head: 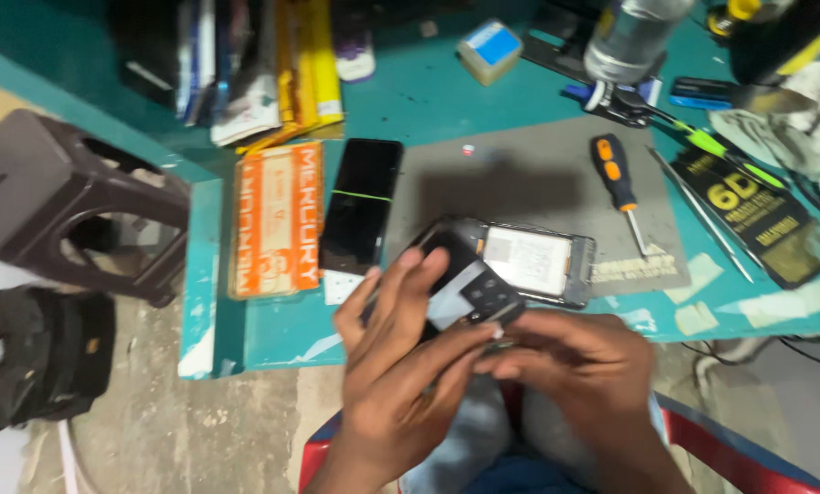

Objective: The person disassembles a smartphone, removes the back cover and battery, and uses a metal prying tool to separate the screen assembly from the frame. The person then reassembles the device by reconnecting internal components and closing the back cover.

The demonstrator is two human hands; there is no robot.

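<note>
My left hand (401, 352) and my right hand (579, 361) meet just below the edge of the teal workbench (428, 87), over my lap. Between them I hold an opened phone body (520, 261), its back off and a pale battery showing inside. My left hand's fingers wrap the phone's left end from underneath. My right hand pinches a small dark part (490, 297) at the phone's lower edge. A black phone screen (362, 203) lies flat on the bench just left of the grey work mat (529, 183).
An orange-handled screwdriver (615, 178) and thin metal tools lie on the mat's right side. An orange packet (276, 220) sits left of the screen. A clear bottle (630, 37), a black flat box (749, 215), a dark stool (62, 201) and a black bag (39, 357) surround the bench.
</note>
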